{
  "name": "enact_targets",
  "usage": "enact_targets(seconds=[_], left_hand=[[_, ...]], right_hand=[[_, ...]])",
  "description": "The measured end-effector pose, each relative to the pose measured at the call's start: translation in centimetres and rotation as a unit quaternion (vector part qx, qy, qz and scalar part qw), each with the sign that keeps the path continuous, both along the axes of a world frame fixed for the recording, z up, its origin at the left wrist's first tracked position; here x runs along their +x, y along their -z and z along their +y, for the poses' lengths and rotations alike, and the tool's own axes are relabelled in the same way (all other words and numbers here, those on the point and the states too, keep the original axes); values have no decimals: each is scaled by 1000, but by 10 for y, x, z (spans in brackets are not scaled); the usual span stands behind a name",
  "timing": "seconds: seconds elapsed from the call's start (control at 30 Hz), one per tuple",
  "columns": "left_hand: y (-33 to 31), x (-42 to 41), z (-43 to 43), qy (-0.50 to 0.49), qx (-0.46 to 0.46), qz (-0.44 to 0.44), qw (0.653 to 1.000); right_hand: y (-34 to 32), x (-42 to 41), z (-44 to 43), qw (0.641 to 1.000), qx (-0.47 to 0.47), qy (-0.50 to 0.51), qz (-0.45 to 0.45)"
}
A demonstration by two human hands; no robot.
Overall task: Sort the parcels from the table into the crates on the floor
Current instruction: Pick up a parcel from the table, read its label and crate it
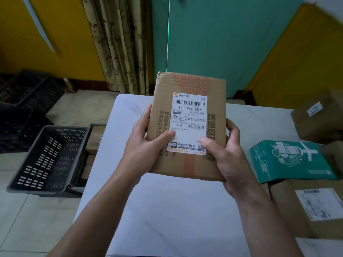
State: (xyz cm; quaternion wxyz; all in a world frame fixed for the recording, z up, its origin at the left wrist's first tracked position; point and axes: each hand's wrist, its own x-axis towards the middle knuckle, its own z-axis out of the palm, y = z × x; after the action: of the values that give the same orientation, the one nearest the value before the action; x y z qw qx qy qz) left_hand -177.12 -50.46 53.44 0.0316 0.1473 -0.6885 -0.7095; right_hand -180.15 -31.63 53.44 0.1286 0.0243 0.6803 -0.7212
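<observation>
We see a brown cardboard parcel (189, 112), white label facing us, raised over the white table (167, 210), teal parcel (289, 160) and brown parcels (282, 210) lying at its right, dark slotted crate (37, 164) on the floor at left.

A yellow wall (55, 43) fills the upper left, crossed by a pale diagonal streak (38, 25). Beside it a beige flowered curtain (118, 43) hangs in folds down to the floor (37, 219) — pale square tiles with dark joints. Right of the curtain stands a teal panel (222, 43) with a thin bright line down its left edge. A yellow slab (306, 62) slants across the right. In front is a white table (176, 210) — faintly marbled.
</observation>
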Motion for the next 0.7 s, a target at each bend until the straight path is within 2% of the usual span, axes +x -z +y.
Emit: enact_targets(seconds=[0.33,0.7], left_hand=[[1,13,-24,-13,39,11,999],[2,42,-41,54,-14,-6,998]], right_hand=[[0,18,-20,999,8,-45,20],[3,49,-29,998,-14,-61,14]])
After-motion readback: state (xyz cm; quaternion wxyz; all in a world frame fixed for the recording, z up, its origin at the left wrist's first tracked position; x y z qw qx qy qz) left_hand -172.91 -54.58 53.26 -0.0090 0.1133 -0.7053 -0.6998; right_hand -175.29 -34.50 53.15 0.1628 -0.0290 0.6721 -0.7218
